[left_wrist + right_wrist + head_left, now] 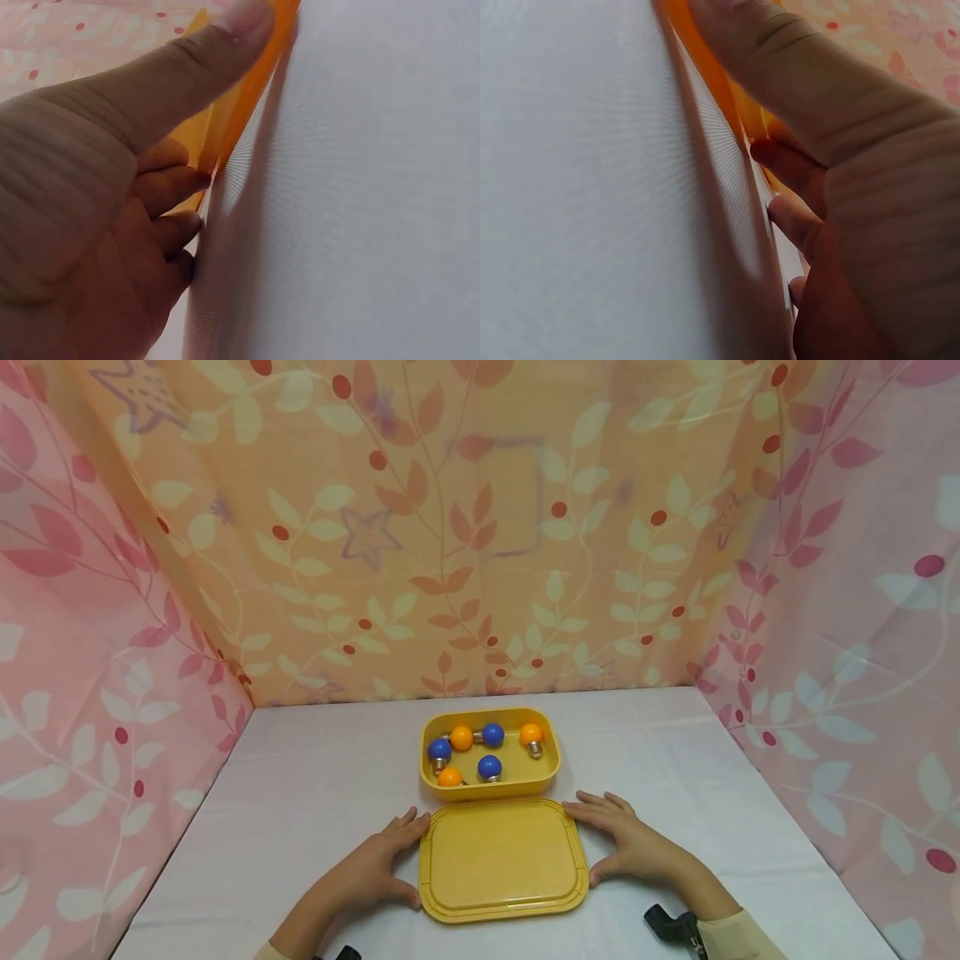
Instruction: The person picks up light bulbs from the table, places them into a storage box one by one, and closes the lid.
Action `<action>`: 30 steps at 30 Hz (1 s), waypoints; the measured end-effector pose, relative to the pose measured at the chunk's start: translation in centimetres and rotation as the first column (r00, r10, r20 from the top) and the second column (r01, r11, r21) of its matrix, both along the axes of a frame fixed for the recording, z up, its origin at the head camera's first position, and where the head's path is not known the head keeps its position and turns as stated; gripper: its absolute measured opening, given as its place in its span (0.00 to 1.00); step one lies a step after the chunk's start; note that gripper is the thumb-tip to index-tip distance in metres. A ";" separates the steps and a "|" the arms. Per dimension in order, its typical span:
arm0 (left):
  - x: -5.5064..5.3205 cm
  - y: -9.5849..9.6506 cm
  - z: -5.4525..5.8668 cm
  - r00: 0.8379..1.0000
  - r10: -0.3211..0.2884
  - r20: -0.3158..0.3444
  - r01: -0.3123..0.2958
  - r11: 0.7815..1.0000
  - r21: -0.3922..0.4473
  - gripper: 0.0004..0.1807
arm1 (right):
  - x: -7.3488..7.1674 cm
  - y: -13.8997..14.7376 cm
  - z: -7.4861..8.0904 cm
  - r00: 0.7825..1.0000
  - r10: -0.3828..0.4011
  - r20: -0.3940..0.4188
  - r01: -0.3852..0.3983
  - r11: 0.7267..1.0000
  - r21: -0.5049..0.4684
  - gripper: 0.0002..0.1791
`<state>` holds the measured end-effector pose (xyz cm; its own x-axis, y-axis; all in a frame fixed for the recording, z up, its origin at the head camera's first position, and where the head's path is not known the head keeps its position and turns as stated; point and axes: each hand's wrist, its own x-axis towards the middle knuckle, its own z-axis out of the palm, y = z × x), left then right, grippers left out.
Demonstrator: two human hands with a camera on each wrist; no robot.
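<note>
A yellow plastic lid lies on the white cloth in front of a yellow box. My left hand is at the lid's left side, with thumb and index finger spread along its edge. On the opposite side, my right hand has its thumb near the front right of the rim and its fingers at the back right corner. In the left wrist view the thumb rests against the lid's orange-looking edge. The right wrist view shows the right thumb along the other edge.
Inside the box sit several small light bulbs with metal screw bases, among them an orange bulb and a blue bulb. A white cloth covers the table. Leaf-patterned curtains stand behind and on both sides.
</note>
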<state>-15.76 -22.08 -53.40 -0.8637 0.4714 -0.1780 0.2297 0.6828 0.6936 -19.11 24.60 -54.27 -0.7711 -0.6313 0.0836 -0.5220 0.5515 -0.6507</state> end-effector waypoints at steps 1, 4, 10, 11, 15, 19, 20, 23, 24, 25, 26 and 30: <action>0.0 -0.1 -0.1 1.000 -0.004 -0.005 0.004 1.000 0.009 0.68 | 0.0 0.0 -0.1 1.000 0.002 -0.001 -0.002 1.000 -0.009 0.60; -0.1 -0.4 -0.2 1.000 -0.012 -0.018 0.013 0.999 0.031 0.68 | -0.1 0.2 -0.4 1.000 0.003 -0.003 -0.003 1.000 -0.029 0.59; -0.1 -0.6 0.1 1.000 -0.004 0.001 0.004 0.994 0.112 0.65 | -0.2 0.5 -0.5 1.000 -0.002 -0.005 0.002 0.998 -0.058 0.57; -0.1 -0.6 0.2 1.000 -0.001 0.003 0.001 0.992 0.125 0.65 | -0.2 0.5 -0.4 1.000 -0.008 0.001 0.008 0.998 -0.068 0.56; 0.0 -0.7 0.4 1.000 0.004 0.008 -0.005 0.986 0.165 0.63 | 0.1 0.5 0.1 0.998 -0.046 0.040 0.050 0.994 -0.093 0.55; -0.1 -0.8 0.5 1.000 0.009 0.018 -0.013 0.980 0.201 0.60 | 0.3 0.5 0.7 0.997 -0.056 0.060 0.062 0.991 -0.115 0.54; -0.1 -0.8 0.5 1.000 0.013 0.020 -0.017 0.977 0.212 0.59 | 0.3 0.5 0.8 0.996 -0.057 0.063 0.064 0.991 -0.121 0.54; -0.3 -0.9 0.8 0.999 0.028 0.026 -0.034 0.966 0.255 0.57 | 0.1 0.5 1.1 0.995 -0.072 0.062 0.079 0.988 -0.130 0.53; -0.3 -0.9 0.9 0.999 0.030 0.031 -0.038 0.962 0.272 0.56 | 0.0 0.5 1.1 0.995 -0.077 0.060 0.084 0.988 -0.132 0.53; -0.4 -0.9 0.9 0.999 0.032 0.034 -0.040 0.958 0.284 0.56 | 0.0 0.5 1.1 0.995 -0.080 0.060 0.088 0.987 -0.135 0.53; -0.4 -0.9 1.0 0.999 0.035 0.038 -0.045 0.956 0.290 0.55 | -0.1 0.5 1.1 0.995 -0.083 0.054 0.089 0.987 -0.134 0.53; -0.2 -1.0 1.1 0.998 0.045 0.049 -0.058 0.951 0.304 0.53 | -0.2 0.5 0.9 0.997 -0.075 0.036 0.079 0.988 -0.133 0.53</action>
